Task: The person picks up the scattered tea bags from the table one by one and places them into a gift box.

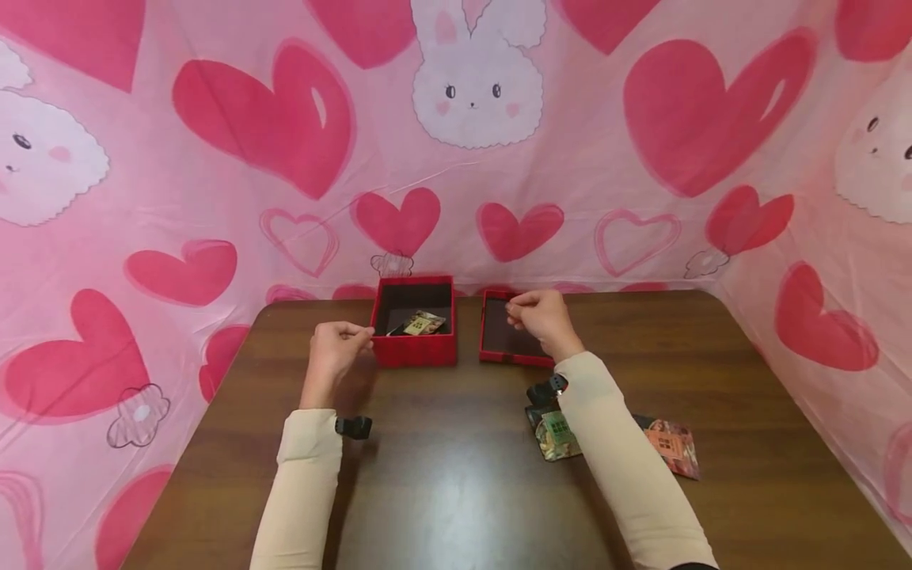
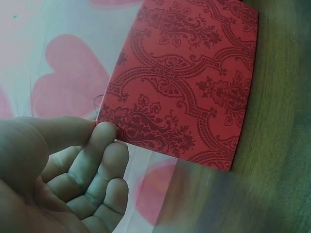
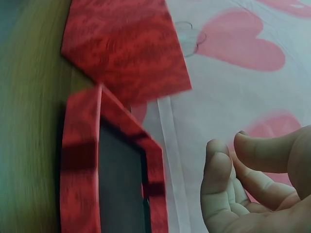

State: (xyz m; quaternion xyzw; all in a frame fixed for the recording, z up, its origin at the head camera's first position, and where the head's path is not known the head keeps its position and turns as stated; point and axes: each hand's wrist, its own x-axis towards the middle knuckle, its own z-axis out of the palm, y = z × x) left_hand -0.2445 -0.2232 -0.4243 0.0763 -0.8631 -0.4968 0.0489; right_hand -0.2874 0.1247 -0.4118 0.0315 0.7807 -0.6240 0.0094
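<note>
My left hand (image 1: pixel 336 355) pinches the near left corner of an open red box (image 1: pixel 415 351) between thumb and fingers. The left wrist view shows the box's patterned red side (image 2: pixel 180 82) with the fingertips right at its corner. Inside the box lies a small packet with a yellowish label (image 1: pixel 423 323). Over the shallow red box lid (image 1: pixel 514 359), which lies with its dark inside up, hovers my right hand (image 1: pixel 545 321). Its fingers are loosely bent, with a gap between thumb and forefinger and nothing held, as the right wrist view shows.
On the wooden table (image 1: pixel 442 475) lie a packet with a green label (image 1: pixel 558 434) and another with an orange label (image 1: pixel 673 447), both partly hidden by my right arm. Behind the table hangs a pink cloth (image 1: pixel 591 158) with hearts and rabbits.
</note>
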